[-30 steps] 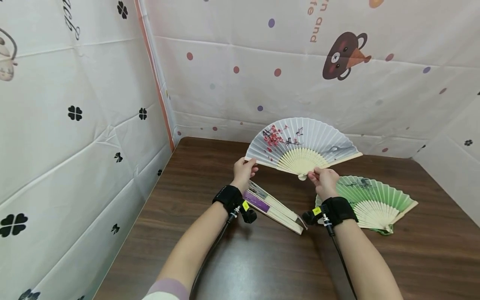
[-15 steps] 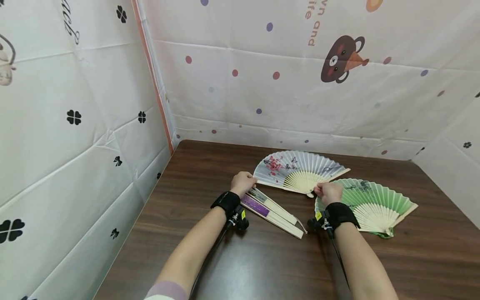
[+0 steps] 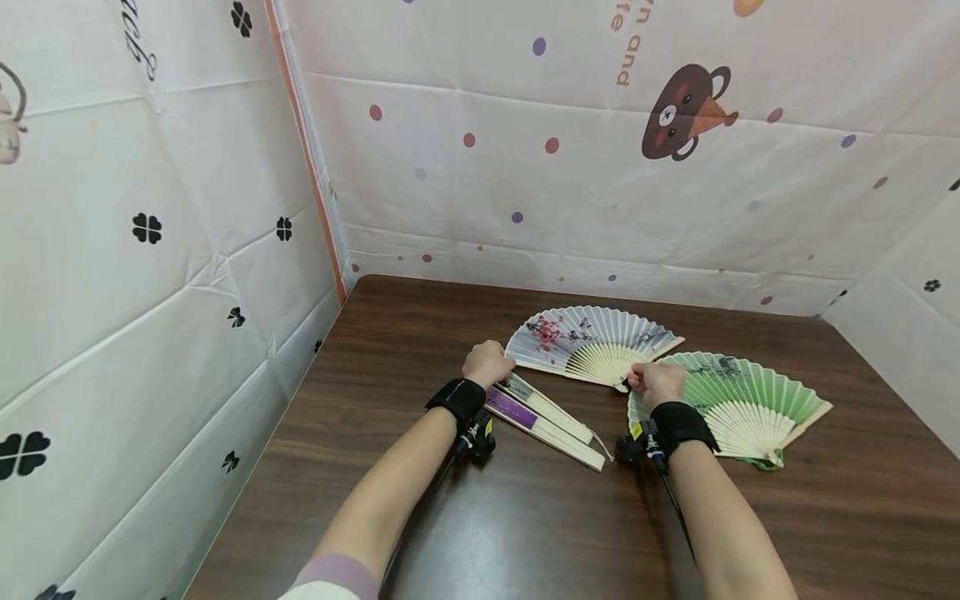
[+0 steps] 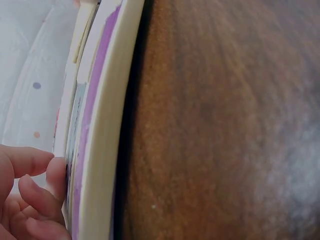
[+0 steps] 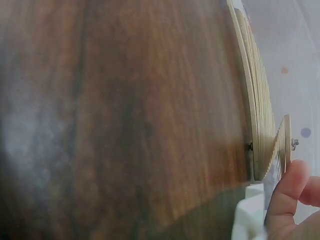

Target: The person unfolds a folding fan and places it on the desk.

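Observation:
A spread folding fan [image 3: 600, 346], white-grey with red blossoms and pale ribs, lies low at the back of the table. My left hand [image 3: 486, 365] pinches its left end; in the left wrist view, the thumb and fingers [image 4: 56, 177] meet at that edge. The right hand [image 3: 660, 383] pinches the fan's right outer stick near the pivot. Seen edge-on in the right wrist view, the ribs [image 5: 259, 90] bunch towards the pivot. Two folded fans, one with a purple strip [image 3: 512, 407] and one grey-patterned [image 3: 555, 408], lie slanted in front of the left hand.
An open green fan [image 3: 765, 396] lies at the right, partly behind the right hand and wrist strap. The brown wooden table [image 3: 480, 533] meets printed cloth walls [image 3: 450, 183] at the back and sides. Cables run from both wrist cameras along the forearms.
Both hands have lowered the white blossom fan from above the table to near its surface. In the last half second its right end has come slightly down and left. The other fans stay put.

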Demonstrator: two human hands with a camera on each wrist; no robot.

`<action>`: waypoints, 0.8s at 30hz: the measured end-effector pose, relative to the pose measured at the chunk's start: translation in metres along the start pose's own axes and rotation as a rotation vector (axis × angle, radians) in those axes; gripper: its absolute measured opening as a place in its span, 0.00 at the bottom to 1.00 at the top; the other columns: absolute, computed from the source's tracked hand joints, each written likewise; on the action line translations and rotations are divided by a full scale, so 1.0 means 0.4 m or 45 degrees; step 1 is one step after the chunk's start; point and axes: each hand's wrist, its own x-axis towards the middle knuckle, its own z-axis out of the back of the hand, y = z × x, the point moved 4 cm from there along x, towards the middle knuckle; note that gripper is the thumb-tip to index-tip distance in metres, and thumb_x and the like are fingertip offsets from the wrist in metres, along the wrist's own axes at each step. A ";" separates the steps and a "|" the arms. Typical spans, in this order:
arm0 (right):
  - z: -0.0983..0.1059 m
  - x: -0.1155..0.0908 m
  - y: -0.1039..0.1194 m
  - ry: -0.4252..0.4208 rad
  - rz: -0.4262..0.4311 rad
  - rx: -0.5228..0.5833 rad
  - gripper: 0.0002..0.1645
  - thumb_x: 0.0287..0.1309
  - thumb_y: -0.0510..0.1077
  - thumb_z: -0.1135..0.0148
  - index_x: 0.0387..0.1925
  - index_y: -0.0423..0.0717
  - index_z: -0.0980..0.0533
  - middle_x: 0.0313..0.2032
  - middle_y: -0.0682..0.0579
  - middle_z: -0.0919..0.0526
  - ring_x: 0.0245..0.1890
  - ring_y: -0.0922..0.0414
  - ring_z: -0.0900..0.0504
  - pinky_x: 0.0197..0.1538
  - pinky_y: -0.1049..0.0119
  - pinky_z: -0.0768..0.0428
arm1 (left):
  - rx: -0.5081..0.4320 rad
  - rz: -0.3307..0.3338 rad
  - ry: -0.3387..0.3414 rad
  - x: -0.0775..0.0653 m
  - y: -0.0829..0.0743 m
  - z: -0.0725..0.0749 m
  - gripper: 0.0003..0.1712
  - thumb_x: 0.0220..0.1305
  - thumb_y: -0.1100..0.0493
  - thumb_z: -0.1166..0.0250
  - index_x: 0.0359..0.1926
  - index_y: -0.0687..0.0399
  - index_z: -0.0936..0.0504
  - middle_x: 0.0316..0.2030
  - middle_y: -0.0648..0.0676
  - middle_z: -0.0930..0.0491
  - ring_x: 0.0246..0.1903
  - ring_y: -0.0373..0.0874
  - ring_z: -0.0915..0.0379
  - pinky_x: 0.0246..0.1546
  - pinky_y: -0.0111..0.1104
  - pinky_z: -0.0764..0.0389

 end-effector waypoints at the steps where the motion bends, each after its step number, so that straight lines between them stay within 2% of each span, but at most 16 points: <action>1: 0.000 -0.008 0.003 -0.006 0.007 -0.003 0.05 0.45 0.25 0.44 0.21 0.34 0.29 0.07 0.52 0.28 0.07 0.63 0.28 0.13 0.72 0.28 | -0.012 -0.001 0.004 0.000 0.001 0.001 0.18 0.53 0.54 0.44 0.10 0.50 0.32 0.14 0.48 0.32 0.18 0.42 0.35 0.15 0.30 0.40; 2: 0.000 -0.023 0.012 -0.038 -0.006 -0.046 0.03 0.47 0.27 0.44 0.25 0.34 0.29 0.08 0.53 0.28 0.08 0.64 0.29 0.14 0.73 0.28 | -0.020 -0.003 0.004 0.000 0.002 0.003 0.17 0.54 0.54 0.45 0.11 0.50 0.31 0.14 0.48 0.31 0.18 0.41 0.35 0.15 0.29 0.39; 4: 0.002 -0.042 0.024 -0.010 0.004 -0.031 0.05 0.49 0.29 0.45 0.30 0.35 0.31 0.09 0.55 0.28 0.08 0.65 0.29 0.13 0.74 0.29 | -0.038 -0.013 -0.001 0.000 0.004 0.008 0.14 0.54 0.54 0.45 0.14 0.51 0.27 0.15 0.48 0.28 0.19 0.41 0.33 0.15 0.29 0.38; 6: 0.004 -0.061 0.038 0.004 0.029 0.002 0.12 0.51 0.29 0.46 0.38 0.34 0.36 0.12 0.55 0.28 0.09 0.66 0.30 0.13 0.75 0.29 | -0.049 -0.028 -0.019 0.000 0.007 0.014 0.11 0.54 0.54 0.44 0.20 0.52 0.24 0.19 0.48 0.24 0.22 0.41 0.31 0.17 0.29 0.37; 8: 0.007 -0.071 0.053 0.028 0.050 0.043 0.16 0.52 0.31 0.47 0.40 0.37 0.41 0.15 0.54 0.29 0.09 0.66 0.30 0.14 0.75 0.30 | -0.075 -0.032 -0.040 -0.002 0.009 0.023 0.09 0.54 0.53 0.44 0.26 0.52 0.22 0.25 0.50 0.22 0.25 0.42 0.30 0.19 0.30 0.35; 11: 0.008 -0.082 0.079 0.048 0.079 0.051 0.16 0.54 0.33 0.46 0.40 0.41 0.42 0.18 0.53 0.29 0.10 0.65 0.29 0.16 0.75 0.28 | -0.138 -0.055 -0.055 -0.003 0.007 0.036 0.08 0.55 0.54 0.44 0.31 0.52 0.22 0.29 0.51 0.21 0.29 0.44 0.29 0.22 0.30 0.34; 14: 0.005 -0.092 0.101 0.070 0.080 0.008 0.09 0.55 0.36 0.46 0.36 0.44 0.37 0.22 0.52 0.29 0.12 0.64 0.28 0.18 0.75 0.26 | -0.198 -0.099 -0.052 -0.007 -0.004 0.047 0.08 0.55 0.55 0.44 0.32 0.52 0.22 0.29 0.50 0.21 0.30 0.43 0.28 0.25 0.30 0.33; 18: -0.015 -0.121 0.120 0.176 0.095 -0.134 0.07 0.56 0.40 0.47 0.36 0.45 0.35 0.32 0.51 0.33 0.16 0.64 0.27 0.22 0.74 0.24 | -0.223 -0.174 -0.046 -0.017 -0.022 0.057 0.08 0.55 0.55 0.45 0.33 0.52 0.22 0.29 0.49 0.21 0.30 0.42 0.29 0.28 0.29 0.33; 24: -0.069 -0.180 0.114 0.463 0.174 -0.471 0.10 0.59 0.42 0.50 0.41 0.42 0.34 0.37 0.51 0.32 0.22 0.65 0.25 0.31 0.73 0.22 | -0.225 -0.295 0.037 -0.043 -0.029 0.058 0.07 0.55 0.57 0.44 0.32 0.53 0.21 0.27 0.50 0.21 0.26 0.40 0.28 0.25 0.26 0.33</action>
